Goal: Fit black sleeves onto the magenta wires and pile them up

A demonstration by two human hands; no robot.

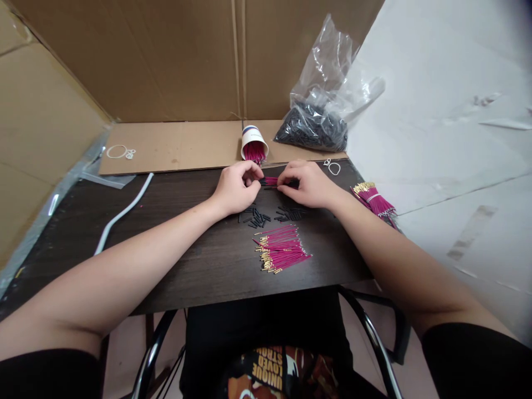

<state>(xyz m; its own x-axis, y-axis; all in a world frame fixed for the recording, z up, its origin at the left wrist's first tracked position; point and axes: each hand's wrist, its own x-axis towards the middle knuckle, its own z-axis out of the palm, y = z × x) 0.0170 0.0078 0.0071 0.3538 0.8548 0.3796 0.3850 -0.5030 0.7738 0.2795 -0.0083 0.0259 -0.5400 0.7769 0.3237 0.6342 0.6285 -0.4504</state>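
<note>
Several short magenta wires (271,181) lie side by side between my two hands, with black parts at their left ends. My left hand (238,187) is closed at those left ends, thumb and fingertips together; what it pinches is hidden. Over the right end of the wires, my right hand (310,184) has its thumb and fingers closed on them. Just below the hands are two loose groups of short black tubes, a left pile (258,217) and a right pile (290,214). Nearer me, a row of magenta wires with gold terminals (285,247) is spread on the dark table.
A paper cup (251,134) lies tipped with magenta wires inside. Behind stands a clear bag of black tubes (313,124). A banded wire bundle (375,199) sits at the right edge. White rubber bands (117,151) and a pale tube (120,216) are left.
</note>
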